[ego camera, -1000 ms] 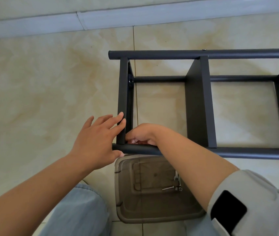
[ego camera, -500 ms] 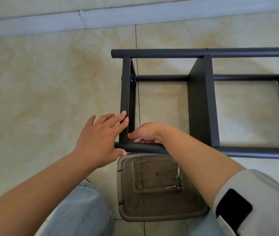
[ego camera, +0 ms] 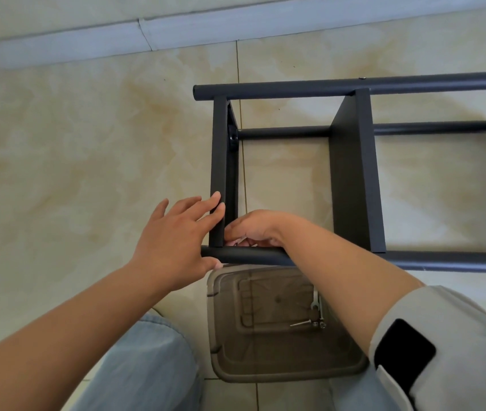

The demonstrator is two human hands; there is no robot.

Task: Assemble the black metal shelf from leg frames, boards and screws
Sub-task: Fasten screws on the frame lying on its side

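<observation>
In the head view, the black metal shelf (ego camera: 354, 173) is lying on its side on the glossy cream tiled floor (ego camera: 73, 143), its end board (ego camera: 221, 173) nearest the person, close to the pale grey skirting (ego camera: 58, 40) running along the floor's far edge. The left hand (ego camera: 173, 241) is bracing that board with straight fingers while its thumb rests under the near black leg tube (ego camera: 244, 256). The right hand (ego camera: 250, 229) is curling inside the corner, apparently pinching a small silvery fastener, though what it grips cannot be made out. Doing this well probably means keeping board and tube square and threading by fingertip first. A smoky translucent plastic tray (ego camera: 227, 363) is sitting just below the tube, holding loose screws (ego camera: 310, 323) and a small wrench (ego camera: 314, 305).
</observation>
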